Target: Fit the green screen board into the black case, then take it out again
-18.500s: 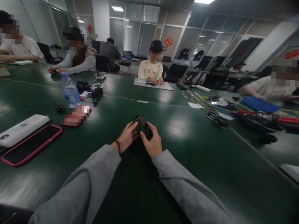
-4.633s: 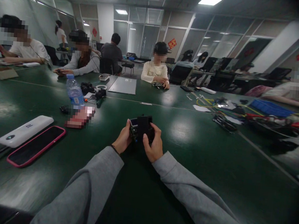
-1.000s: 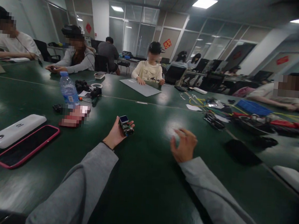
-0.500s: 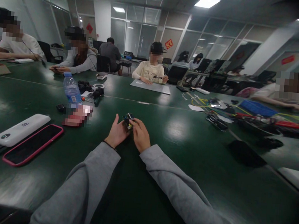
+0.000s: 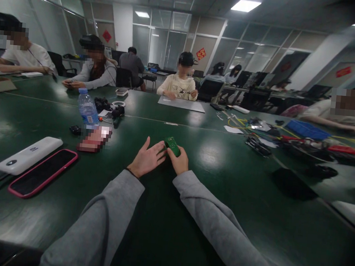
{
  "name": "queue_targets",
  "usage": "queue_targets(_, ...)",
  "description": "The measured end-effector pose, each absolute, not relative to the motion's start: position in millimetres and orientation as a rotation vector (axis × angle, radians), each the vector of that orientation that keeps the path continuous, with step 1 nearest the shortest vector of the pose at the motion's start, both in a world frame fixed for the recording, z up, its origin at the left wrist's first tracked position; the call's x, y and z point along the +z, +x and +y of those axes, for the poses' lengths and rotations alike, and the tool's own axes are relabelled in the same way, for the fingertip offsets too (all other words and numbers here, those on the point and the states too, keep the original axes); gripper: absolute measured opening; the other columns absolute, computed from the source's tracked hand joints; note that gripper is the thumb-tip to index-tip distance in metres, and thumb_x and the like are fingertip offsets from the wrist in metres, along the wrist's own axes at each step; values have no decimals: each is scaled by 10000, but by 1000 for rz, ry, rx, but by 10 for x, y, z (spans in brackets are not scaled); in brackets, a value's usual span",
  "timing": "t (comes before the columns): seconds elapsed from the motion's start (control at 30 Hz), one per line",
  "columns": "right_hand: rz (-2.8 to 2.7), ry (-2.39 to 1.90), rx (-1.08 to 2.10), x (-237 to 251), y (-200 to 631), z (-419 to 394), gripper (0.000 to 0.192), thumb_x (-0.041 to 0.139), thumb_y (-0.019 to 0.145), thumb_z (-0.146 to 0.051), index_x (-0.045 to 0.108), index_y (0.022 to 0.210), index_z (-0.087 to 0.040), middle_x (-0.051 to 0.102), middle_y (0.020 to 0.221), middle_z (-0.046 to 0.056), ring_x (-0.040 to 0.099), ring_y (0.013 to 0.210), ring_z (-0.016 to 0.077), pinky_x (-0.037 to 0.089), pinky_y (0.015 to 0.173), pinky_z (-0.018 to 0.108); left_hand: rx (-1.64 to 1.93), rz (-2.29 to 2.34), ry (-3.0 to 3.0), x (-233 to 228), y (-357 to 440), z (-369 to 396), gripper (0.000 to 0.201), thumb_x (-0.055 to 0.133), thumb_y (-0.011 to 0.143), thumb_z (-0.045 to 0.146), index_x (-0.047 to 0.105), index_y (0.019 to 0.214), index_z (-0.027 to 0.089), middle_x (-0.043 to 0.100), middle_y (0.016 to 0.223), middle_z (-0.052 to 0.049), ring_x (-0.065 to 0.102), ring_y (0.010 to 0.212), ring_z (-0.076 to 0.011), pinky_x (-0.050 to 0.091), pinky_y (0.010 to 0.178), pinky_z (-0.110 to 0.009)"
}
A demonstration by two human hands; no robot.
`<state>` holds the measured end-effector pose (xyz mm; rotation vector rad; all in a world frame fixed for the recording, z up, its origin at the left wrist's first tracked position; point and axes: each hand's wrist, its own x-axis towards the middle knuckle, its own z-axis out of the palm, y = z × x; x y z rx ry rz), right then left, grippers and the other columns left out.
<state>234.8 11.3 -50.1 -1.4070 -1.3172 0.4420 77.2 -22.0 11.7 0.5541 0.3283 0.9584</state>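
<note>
A small green circuit board [image 5: 172,145] is held up over the dark green table [image 5: 208,202]. My right hand [image 5: 179,161] grips it, with the thumb across its lower edge and the other fingers mostly hidden behind. Its plain green side faces me. Close on the left, my left hand [image 5: 148,158] is open, palm turned up and fingers stretched towards the board. The left fingertips come right up to the board's left edge; whether they touch it I cannot tell.
On the left lie a white power bank [image 5: 29,155], a pink-cased phone [image 5: 43,173], a red packet [image 5: 94,139] and a water bottle [image 5: 88,108]. Cables and a blue tray [image 5: 308,130] crowd the right. Across the table a person [image 5: 180,83] sits at a grey board [image 5: 181,104].
The circuit board has left my left palm and turned over, from its side with components to its green side. My right hand now holds it, slightly further right; my left fingers have opened out.
</note>
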Motion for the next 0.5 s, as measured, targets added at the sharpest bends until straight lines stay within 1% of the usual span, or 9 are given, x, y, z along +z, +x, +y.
queue_targets(0.1,-1264,-1410,550,-469,2543,97,506,539,726,-574,585,976,-137,628,764,49,589,681,165,472,694,319,934,369,587,63,746,-184,548,373,827,592,533,1188,213,415,1376,-87,404,1245,-242,394,953,-388)
queue_targets(0.17,-1282,-1431,559,-430,2755,52,547,513,737,-606,589,987,-126,616,683,34,582,633,157,462,662,304,928,406,608,18,718,-145,548,384,824,589,518,1207,221,397,1390,-87,391,1255,-251,388,955,-408)
queue_targets(0.2,-1298,-1459,542,-408,2899,21,571,511,734,-620,591,1002,-121,614,678,34,580,631,157,457,660,302,933,424,614,-5,703,-123,548,388,824,586,509,1217,224,393,1392,-88,388,1258,-252,385,957,-415)
queue_targets(0.3,-1338,-1579,355,-337,3514,-90,639,514,715,-656,596,1040,-113,624,795,67,574,692,163,441,685,303,963,457,623,-61,660,-66,562,388,825,585,473,1251,228,390,1395,-90,384,1263,-246,368,973,-428)
queue_targets(0.43,-1264,-1822,-92,-243,4685,-242,645,522,713,-651,617,1051,-111,600,984,124,549,874,194,409,767,306,994,453,651,-105,636,-29,586,380,828,588,424,1292,234,389,1399,-81,388,1262,-235,341,1001,-423)
queue_targets(0.5,-1195,-1935,-328,-196,5310,-322,630,536,719,-627,634,1042,-96,593,1007,155,536,916,205,395,771,309,1003,456,663,-117,638,-25,587,376,831,586,414,1301,235,395,1396,-82,397,1257,-232,338,1005,-417)
